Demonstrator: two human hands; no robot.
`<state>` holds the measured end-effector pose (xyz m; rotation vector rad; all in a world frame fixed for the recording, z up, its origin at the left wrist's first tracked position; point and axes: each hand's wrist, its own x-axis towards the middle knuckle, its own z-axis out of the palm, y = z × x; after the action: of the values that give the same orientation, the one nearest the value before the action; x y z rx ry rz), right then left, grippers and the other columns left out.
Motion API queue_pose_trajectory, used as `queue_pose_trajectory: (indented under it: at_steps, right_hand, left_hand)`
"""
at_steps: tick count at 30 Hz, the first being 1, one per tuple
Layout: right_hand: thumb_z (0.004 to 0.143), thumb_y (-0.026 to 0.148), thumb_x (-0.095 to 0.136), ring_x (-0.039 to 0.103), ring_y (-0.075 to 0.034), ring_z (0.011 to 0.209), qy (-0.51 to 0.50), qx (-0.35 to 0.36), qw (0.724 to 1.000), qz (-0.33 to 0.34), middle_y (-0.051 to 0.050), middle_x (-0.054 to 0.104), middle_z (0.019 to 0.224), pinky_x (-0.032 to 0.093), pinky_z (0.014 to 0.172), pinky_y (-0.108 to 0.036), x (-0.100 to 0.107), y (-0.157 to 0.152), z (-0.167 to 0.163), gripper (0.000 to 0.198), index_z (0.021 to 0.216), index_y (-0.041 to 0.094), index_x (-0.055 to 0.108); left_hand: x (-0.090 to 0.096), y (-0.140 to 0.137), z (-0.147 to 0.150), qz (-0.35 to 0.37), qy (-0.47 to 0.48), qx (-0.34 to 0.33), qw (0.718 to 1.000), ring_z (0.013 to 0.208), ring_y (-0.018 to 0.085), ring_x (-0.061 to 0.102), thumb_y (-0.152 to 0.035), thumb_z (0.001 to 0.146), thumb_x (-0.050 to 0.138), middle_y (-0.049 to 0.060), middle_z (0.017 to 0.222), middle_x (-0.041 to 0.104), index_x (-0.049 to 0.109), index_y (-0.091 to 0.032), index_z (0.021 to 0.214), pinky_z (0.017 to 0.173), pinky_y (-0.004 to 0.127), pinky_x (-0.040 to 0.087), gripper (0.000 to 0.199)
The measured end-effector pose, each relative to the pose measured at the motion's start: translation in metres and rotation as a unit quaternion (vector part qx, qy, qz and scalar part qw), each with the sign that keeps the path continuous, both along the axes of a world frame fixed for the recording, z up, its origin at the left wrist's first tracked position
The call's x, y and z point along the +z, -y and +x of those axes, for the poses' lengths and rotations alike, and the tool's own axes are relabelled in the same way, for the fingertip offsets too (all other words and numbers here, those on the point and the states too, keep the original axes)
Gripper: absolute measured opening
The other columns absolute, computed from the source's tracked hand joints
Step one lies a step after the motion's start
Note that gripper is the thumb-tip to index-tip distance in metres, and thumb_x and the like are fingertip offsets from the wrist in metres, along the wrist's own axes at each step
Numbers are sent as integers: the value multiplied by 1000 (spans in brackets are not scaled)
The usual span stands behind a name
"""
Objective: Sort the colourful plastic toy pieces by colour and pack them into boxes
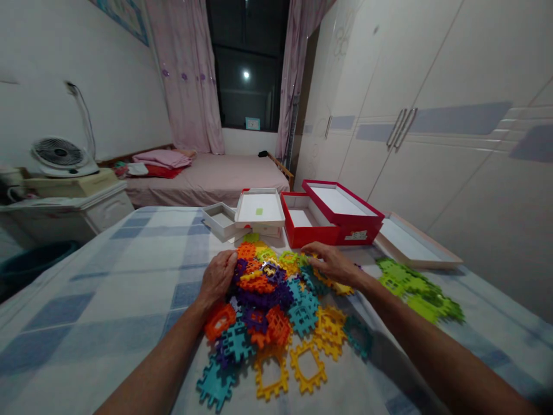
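A heap of interlocking plastic building pieces (263, 297) in orange, purple, teal and yellow lies on the bed in front of me. My left hand (219, 275) rests against the heap's left side, cupped around its edge, with the fingers partly hidden. On the far right side of the heap, my right hand (332, 262) reaches over a teal piece (314, 280). Its thumb and forefinger are apart, close to yellow-green pieces (290, 259). Nearer to me lie a teal piece (216, 381) and two yellow frame pieces, one on the right (317, 344).
Green pieces (415, 288) form a separate pile at right. Behind the heap stand a small grey box (221, 233), a white box (260, 219), a red box (311, 235) with a tilted red lid (360, 222), and a shallow tray (432, 262). Blue-and-white checked cloth (129, 276) covers the bed.
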<state>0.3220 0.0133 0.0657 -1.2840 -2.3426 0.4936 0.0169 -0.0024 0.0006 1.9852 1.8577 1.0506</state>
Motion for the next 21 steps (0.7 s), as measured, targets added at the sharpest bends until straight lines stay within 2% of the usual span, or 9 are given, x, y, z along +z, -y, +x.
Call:
queue_pose_trajectory:
  at_steps: [3,6,8,11,15,18,21]
  right_hand:
    - [84,26,50,49,-24,115,110,1,994,1,-13,58,123,35,96,-39,-9,-13,-36,41,122,14,55]
    - [85,35,49,48,-29,113,194,-52,979,-17,-16,58,119,35,90,-43,-17,-22,-54,43,123,16,55]
    - [84,36,50,49,-30,109,214,-71,974,-17,-16,58,116,36,86,-42,-22,-24,-58,42,121,16,57]
    - [82,38,51,50,-29,105,203,-79,976,0,-15,57,112,37,82,-38,-24,-22,-57,44,120,16,57]
    - [81,35,51,53,-22,98,101,-121,986,51,-12,55,108,38,82,-31,-14,-25,-58,48,124,13,53]
    - [77,30,57,53,-20,95,73,-110,991,29,-14,54,109,39,82,-27,-9,-35,-74,53,125,7,51]
    - [73,19,57,54,-19,94,90,-89,992,-10,-13,57,105,40,80,-25,-13,-47,-96,46,117,7,58]
  left_hand:
    - [-1,-1,0,4,-1,-1,1000,101,21,59,-40,91,23,9,105,66,61,-17,100,94,35,44,46]
    - [-3,-2,0,8,-4,-1,1000,100,21,59,-39,92,24,9,104,66,61,-17,99,94,36,44,44]
    - [-5,-3,-1,10,-5,2,1000,99,21,59,-38,92,24,10,103,66,62,-16,98,93,36,44,44]
    - [-7,-5,-1,15,-6,1,1000,99,21,59,-37,92,24,9,101,66,62,-17,98,94,36,43,43]
    - [-9,-6,1,19,-4,3,1000,100,21,58,-36,93,26,10,101,66,62,-15,97,95,36,42,42]
    - [-8,-5,1,23,-6,6,1000,99,22,58,-36,93,26,10,100,66,62,-15,96,93,37,43,41]
    - [-8,-5,2,29,-13,7,999,98,22,58,-34,93,26,10,98,66,62,-15,96,92,36,43,41]
